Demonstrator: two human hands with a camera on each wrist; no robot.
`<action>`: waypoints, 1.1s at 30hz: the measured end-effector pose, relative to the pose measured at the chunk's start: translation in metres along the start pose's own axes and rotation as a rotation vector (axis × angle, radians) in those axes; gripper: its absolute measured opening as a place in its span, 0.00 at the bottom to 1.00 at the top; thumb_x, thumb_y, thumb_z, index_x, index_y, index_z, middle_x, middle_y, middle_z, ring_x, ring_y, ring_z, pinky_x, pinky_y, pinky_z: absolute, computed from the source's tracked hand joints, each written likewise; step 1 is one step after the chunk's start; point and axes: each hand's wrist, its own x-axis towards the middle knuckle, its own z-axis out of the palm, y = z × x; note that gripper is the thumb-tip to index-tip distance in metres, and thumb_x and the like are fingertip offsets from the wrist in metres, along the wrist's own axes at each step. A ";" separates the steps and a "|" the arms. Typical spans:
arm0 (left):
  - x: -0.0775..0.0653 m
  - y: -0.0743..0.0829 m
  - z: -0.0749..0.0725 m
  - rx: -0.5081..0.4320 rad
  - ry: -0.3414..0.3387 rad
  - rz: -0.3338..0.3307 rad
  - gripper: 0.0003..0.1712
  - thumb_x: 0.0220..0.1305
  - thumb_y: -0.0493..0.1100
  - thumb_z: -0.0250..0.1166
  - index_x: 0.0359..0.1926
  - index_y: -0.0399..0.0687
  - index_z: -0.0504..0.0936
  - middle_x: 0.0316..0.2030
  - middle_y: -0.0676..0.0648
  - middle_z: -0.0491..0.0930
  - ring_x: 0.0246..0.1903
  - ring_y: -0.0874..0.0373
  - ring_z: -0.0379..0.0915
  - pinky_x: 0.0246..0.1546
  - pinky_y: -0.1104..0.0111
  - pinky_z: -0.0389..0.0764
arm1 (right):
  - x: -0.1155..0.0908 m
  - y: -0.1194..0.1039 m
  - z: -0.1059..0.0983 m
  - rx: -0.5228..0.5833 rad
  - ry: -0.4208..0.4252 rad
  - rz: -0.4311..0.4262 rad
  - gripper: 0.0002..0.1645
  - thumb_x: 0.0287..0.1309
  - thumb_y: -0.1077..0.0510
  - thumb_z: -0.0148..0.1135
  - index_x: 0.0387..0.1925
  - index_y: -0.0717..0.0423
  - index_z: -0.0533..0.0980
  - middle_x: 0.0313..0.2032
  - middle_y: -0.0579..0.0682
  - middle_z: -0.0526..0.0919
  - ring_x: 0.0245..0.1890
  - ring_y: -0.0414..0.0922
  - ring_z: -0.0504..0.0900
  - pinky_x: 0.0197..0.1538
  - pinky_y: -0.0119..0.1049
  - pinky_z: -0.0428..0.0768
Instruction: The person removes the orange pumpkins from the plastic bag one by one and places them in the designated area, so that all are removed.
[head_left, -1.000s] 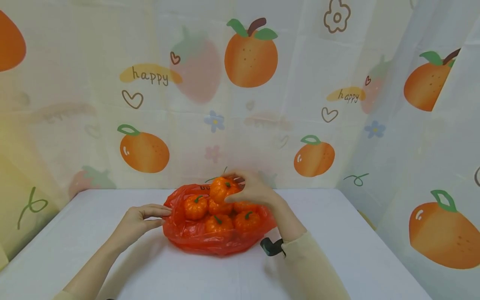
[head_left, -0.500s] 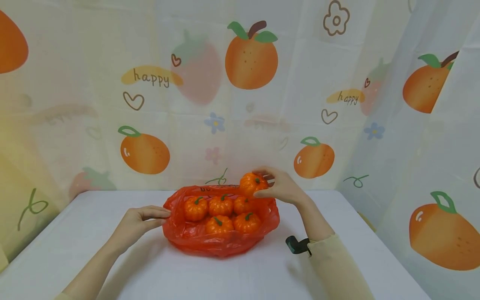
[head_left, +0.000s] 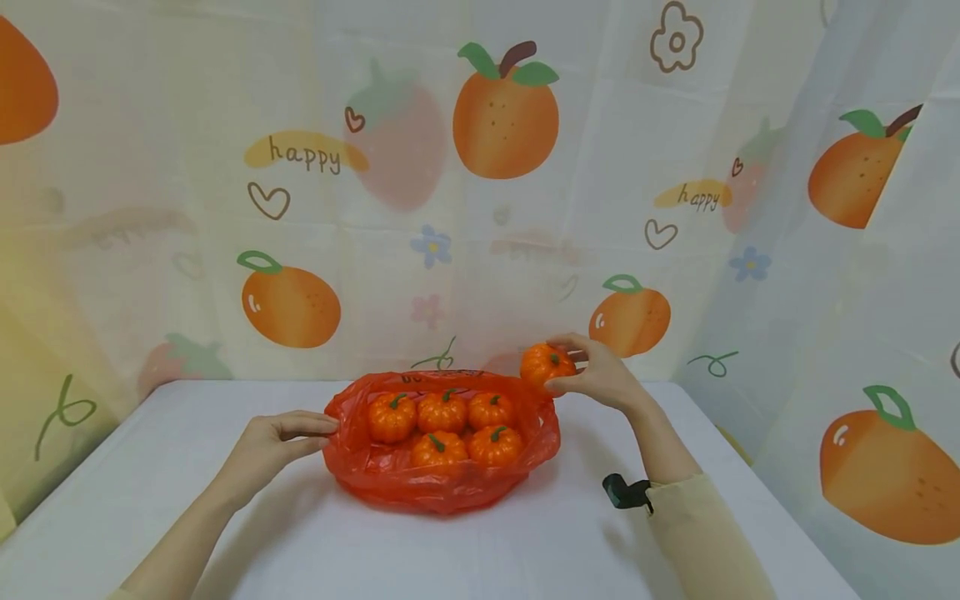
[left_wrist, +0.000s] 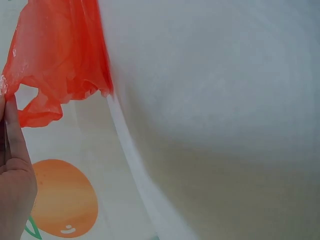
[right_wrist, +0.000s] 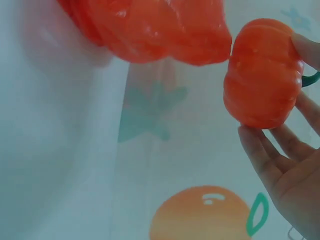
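Observation:
A red plastic bag (head_left: 442, 492) lies with its mouth spread wide on the table, and several small orange pumpkins (head_left: 441, 412) with green stems sit inside it. My left hand (head_left: 262, 454) pinches the bag's left edge between thumb and fingers; the left wrist view has the red film (left_wrist: 60, 50) at those fingertips. Above the bag's right rim, my right hand (head_left: 600, 373) grips one more small pumpkin (head_left: 542, 368) from its right side. The right wrist view has this pumpkin (right_wrist: 262, 75) between thumb and fingers, its stem toward the palm and partly covered by the hand.
A white-covered table (head_left: 420, 558) bears the bag. Behind and to the right hangs a pale curtain (head_left: 420, 167) printed with fruit, hearts and flowers. A dark device (head_left: 626, 492) is worn at the right wrist, by the beige sleeve (head_left: 705, 533).
My right hand has carried the pumpkin rightward from over the middle of the bag to its right rim, uncovering the pumpkins inside. My left hand has stayed at the bag's left edge.

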 end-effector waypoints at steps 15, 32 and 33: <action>0.001 -0.004 0.002 0.015 0.004 -0.007 0.16 0.62 0.46 0.69 0.49 0.45 0.87 0.47 0.60 0.86 0.48 0.85 0.73 0.48 0.84 0.77 | -0.007 0.045 -0.012 -0.019 0.097 0.117 0.37 0.54 0.47 0.72 0.65 0.48 0.71 0.64 0.56 0.75 0.59 0.60 0.74 0.52 0.47 0.82; 0.002 -0.005 0.002 -0.003 -0.009 -0.005 0.15 0.63 0.45 0.68 0.49 0.45 0.87 0.49 0.53 0.86 0.48 0.85 0.73 0.48 0.83 0.78 | -0.017 0.074 -0.008 -0.015 0.155 0.184 0.38 0.56 0.50 0.69 0.67 0.52 0.69 0.64 0.60 0.72 0.59 0.59 0.73 0.54 0.47 0.82; 0.002 -0.005 0.002 -0.003 -0.010 -0.005 0.15 0.63 0.45 0.68 0.49 0.45 0.87 0.49 0.53 0.86 0.48 0.85 0.73 0.48 0.83 0.78 | -0.018 0.075 -0.007 -0.017 0.158 0.188 0.38 0.56 0.51 0.69 0.67 0.52 0.69 0.64 0.60 0.72 0.59 0.60 0.73 0.55 0.47 0.82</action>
